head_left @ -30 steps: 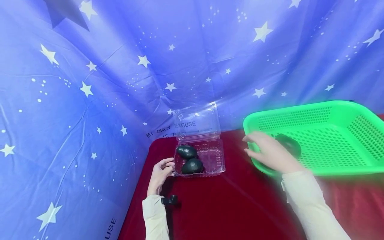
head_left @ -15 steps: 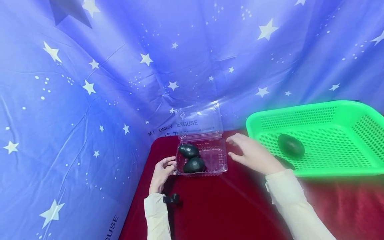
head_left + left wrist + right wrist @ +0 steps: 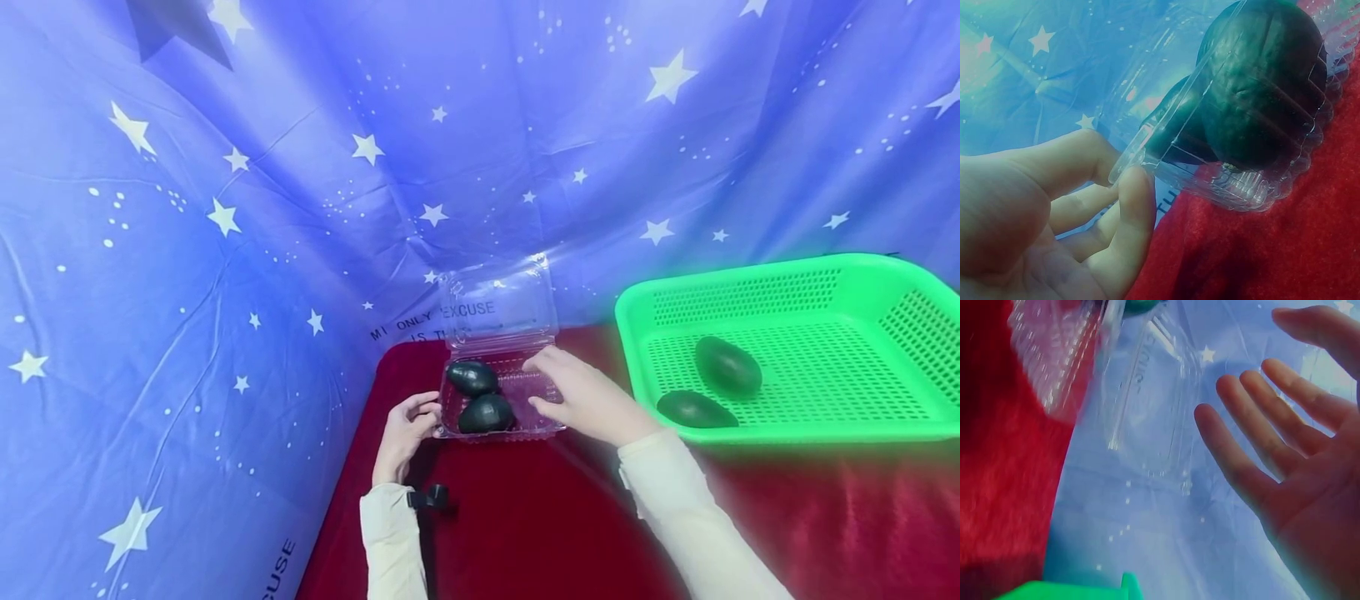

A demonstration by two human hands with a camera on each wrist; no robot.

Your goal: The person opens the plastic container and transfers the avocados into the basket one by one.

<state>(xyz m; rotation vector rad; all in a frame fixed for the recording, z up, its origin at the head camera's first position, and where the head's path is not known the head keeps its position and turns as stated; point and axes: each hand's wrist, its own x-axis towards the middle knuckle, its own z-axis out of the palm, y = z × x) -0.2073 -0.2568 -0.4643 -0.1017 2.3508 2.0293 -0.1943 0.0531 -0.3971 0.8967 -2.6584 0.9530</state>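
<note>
Two dark green avocados lie one behind the other in the left half of a clear plastic clamshell box. Its lid stands up at the back. At the box's left rim, my left hand pinches the edge between thumb and finger; the left wrist view shows this pinch with the avocados behind the clear wall. My right hand, holding nothing, is over the box's right side with thumb and fingers apart. Its fingers are spread and fairly straight in the right wrist view.
A green plastic basket stands at the right with two more avocados inside. Red cloth covers the table. Blue star-printed fabric hangs close behind and to the left. A black strap device sits on the left wrist.
My right hand has moved left from the basket's near-left rim to over the box, uncovering the avocados in the basket. My left hand keeps its pinch on the box rim.
</note>
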